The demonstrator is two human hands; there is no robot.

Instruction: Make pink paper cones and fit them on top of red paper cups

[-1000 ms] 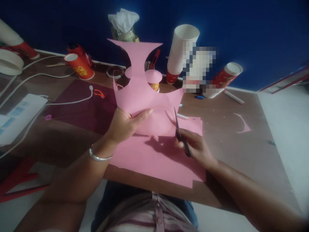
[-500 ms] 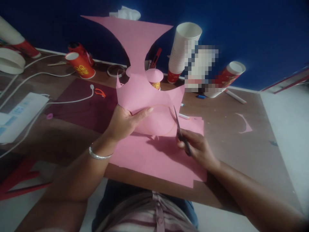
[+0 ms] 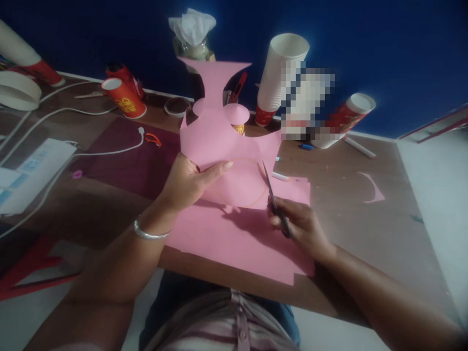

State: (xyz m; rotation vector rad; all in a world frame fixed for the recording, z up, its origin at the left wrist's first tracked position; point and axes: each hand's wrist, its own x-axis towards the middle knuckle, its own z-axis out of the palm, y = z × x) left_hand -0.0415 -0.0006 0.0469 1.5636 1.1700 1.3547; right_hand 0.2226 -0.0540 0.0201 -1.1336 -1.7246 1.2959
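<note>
My left hand (image 3: 190, 183) pinches the left side of a cut-out pink paper sheet (image 3: 234, 141), thumb on top and fingers hidden beneath. A faint round outline is drawn on its lower part. In my right hand (image 3: 292, 219) is a pair of dark scissors (image 3: 274, 200), whose blades lie at the right side of that outline. Whether the blades are fully closed is hard to make out. Under the held sheet, more pink paper (image 3: 234, 243) lies on the table. A pink paper cone (image 3: 237, 113) sits on a small cup behind the sheet.
A tall stack of paper cups (image 3: 283, 73) stands at the back, and a red cup (image 3: 126, 100) to its left. White cables and a power strip (image 3: 36, 170) lie at left. A curved pink scrap (image 3: 373, 187) rests on the table (image 3: 340, 234) at right.
The upper part of the held sheet has tipped down and away, uncovering the white tissue and jar behind it. Both hands keep nearly the same place and grip.
</note>
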